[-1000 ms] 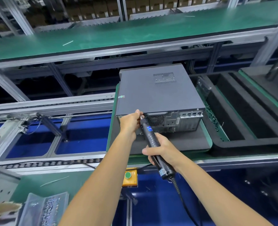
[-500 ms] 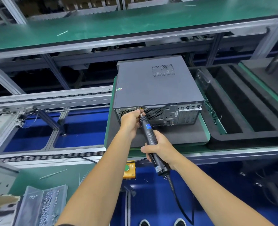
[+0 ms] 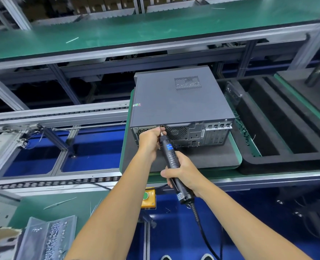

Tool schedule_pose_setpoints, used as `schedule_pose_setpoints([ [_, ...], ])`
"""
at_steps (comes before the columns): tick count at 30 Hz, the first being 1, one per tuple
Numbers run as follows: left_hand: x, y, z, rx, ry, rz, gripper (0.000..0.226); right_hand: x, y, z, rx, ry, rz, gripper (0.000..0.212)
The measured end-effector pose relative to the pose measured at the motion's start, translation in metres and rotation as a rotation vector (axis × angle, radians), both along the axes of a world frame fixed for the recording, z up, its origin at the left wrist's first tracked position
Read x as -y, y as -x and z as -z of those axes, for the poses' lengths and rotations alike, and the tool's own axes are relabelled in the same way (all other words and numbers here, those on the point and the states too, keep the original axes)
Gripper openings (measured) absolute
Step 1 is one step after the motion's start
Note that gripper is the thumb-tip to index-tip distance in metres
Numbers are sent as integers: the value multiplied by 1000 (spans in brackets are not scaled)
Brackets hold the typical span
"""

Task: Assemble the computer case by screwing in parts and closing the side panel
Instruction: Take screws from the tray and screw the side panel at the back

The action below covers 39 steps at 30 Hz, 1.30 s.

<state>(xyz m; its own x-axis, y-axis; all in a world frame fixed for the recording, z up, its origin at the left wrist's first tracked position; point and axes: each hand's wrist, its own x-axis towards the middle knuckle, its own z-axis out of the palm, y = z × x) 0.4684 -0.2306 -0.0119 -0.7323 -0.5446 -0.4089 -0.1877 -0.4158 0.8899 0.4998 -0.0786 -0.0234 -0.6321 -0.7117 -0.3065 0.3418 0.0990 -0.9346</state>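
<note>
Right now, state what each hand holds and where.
Right hand grips the electric screwdriver at its lower body. Left hand pinches its tip at the case's rear.

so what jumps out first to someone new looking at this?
The grey computer case lying on a black foam pad at centre. At its rear panel the right hand grips a black electric screwdriver, tip near the top edge, while the left hand pinches at the bit. A tray of screws sits bottom left.

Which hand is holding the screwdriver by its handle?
The right hand grips the screwdriver handle; the left hand only steadies its tip.
</note>
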Motion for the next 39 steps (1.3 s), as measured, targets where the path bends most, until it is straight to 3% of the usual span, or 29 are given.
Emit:
schedule_pose_setpoints([
  [24,11,3,8,-2,61,61,23,6,-3,-4,-10,-58,26,49],
  [39,6,3,3,-67,-262,-8,21,31,-20,-13,-76,-176,157,43],
])
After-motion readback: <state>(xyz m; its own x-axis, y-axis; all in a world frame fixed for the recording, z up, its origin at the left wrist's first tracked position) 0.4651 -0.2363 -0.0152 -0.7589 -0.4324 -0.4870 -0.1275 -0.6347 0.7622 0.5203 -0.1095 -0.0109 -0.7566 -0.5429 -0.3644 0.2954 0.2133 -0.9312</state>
